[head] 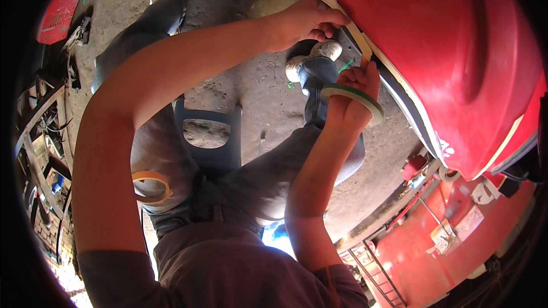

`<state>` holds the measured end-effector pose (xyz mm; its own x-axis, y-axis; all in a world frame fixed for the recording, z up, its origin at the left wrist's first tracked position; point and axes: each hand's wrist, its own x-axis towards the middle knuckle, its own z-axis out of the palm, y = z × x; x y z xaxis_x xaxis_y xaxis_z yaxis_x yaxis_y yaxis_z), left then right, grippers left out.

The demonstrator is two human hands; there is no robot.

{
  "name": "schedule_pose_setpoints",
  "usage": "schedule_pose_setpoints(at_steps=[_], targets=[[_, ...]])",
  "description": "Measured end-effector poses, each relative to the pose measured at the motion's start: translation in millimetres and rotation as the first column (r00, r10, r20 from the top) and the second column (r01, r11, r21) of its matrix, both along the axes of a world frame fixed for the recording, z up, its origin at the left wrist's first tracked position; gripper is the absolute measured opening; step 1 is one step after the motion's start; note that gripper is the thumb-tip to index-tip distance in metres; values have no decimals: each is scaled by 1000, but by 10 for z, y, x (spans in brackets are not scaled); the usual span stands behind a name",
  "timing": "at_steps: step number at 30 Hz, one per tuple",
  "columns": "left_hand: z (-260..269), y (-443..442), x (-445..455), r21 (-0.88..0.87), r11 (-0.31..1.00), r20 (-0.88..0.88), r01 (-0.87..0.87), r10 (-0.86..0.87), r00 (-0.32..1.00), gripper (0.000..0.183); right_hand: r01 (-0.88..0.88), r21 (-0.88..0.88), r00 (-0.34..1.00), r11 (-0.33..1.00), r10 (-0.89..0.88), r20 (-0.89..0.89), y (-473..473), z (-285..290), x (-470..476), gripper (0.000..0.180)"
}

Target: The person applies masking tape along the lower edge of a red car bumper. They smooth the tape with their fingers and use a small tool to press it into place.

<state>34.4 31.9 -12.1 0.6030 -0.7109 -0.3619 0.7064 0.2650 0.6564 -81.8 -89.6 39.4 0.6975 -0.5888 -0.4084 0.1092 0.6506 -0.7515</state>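
A strip of masking tape (360,42) runs along the edge of a glossy red vehicle body panel (411,30). My left hand (314,23) is at that edge with its fingers curled, thumb and forefinger on the strip. Just below it, my right hand (358,79) pinches the lower part of the tape between its fingers. Around my right wrist hangs a thin roll of green tape (373,109). A wider roll of yellowish masking tape (150,176) rests at my left thigh.
Between my legs stands a dark plastic stool (209,154) on the rough concrete floor (252,90). Metal frame parts (40,137) are piled at the left. A red panel (64,6) lies at the upper left. A ladder (379,271) leans by a red surface at the lower right.
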Motion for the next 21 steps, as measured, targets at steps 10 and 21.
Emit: schedule_pose_setpoints(at_steps=[10,21], targets=[[0,0,3,50,999,24,-5,4,1000,18,-36,-13,999,999,36,13,2,-1,-14,10],[31,-44,-1,120,992,83,-43,33,996,19,-62,-174,994,983,76,75,92,91,12,6]])
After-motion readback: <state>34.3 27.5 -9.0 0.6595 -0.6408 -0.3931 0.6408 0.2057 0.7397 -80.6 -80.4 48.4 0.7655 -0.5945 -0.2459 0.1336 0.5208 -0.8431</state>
